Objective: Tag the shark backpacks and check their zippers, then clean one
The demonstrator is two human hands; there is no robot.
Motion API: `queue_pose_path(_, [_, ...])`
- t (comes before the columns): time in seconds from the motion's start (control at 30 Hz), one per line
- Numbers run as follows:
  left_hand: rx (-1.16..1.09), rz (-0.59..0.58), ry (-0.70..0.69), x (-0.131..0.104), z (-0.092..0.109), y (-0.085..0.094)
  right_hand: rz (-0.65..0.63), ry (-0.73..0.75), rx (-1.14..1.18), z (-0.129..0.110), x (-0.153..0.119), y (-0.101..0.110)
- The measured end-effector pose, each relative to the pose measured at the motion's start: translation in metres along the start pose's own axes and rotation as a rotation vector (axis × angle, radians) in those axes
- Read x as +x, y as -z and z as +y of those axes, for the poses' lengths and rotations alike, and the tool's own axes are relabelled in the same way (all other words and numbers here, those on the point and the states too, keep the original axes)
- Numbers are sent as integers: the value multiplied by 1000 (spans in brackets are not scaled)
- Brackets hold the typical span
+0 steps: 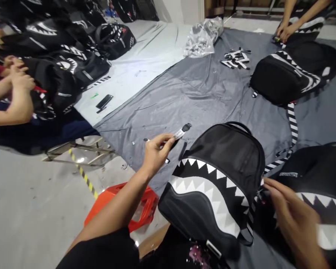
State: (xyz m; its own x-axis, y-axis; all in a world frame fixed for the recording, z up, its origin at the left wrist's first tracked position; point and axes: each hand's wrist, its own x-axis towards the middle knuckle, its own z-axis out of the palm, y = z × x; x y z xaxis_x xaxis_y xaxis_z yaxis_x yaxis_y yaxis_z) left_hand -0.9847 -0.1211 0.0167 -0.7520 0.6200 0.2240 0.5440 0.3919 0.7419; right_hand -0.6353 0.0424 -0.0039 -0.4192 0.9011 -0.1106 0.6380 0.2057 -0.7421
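Observation:
My left hand (156, 154) is closed in a pinch on a zipper pull (181, 131), a short white printed strip with a dark looped end, held above the grey cloth. In front of me a black backpack (226, 153) with a white and grey shark-tooth pattern leans with its top handle away from me. My right hand (292, 215) is at the backpack's right side, its fingers pinched near the edge by a striped strap (251, 215). What those fingertips hold is small and partly hidden. A few small dark and white pieces lie behind my left hand.
Another shark-tooth backpack (324, 175) lies at the right, and one more (285, 74) lies beyond. A pile of zipper pulls (236, 59) lies near a clear plastic bag (203, 39). A red plastic stool (109, 203) stands below the table edge. Co-workers' hands (287, 31) handle bags.

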Motion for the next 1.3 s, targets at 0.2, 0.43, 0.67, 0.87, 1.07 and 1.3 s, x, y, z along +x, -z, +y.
queue_pose_path(0.2, [-305, -437, -154, -42, 71, -57, -232, 5, 904, -69, 30, -94])
queue_pose_path(0.43, [-880, -785, 539, -71, 76, -104, -188, -70, 1182, -54, 20, -87])
queue_pose_path(0.67, [-965, -1020, 687, -79, 85, -118, -381, -148, 1376, -42, 33, -63])
queue_pose_path(0.87, [-158, -761, -363, -27, 77, -159, -88, -176, 847, 8, 58, -43])
queue_pose_path(1.07, [364, -946, -1147, 20, 74, -228, -149, -264, 600, 43, 61, -42])
queue_pose_path(1.3, [473, -1050, -1482, 37, 86, -242, -132, -100, 105, 44, 58, -58])
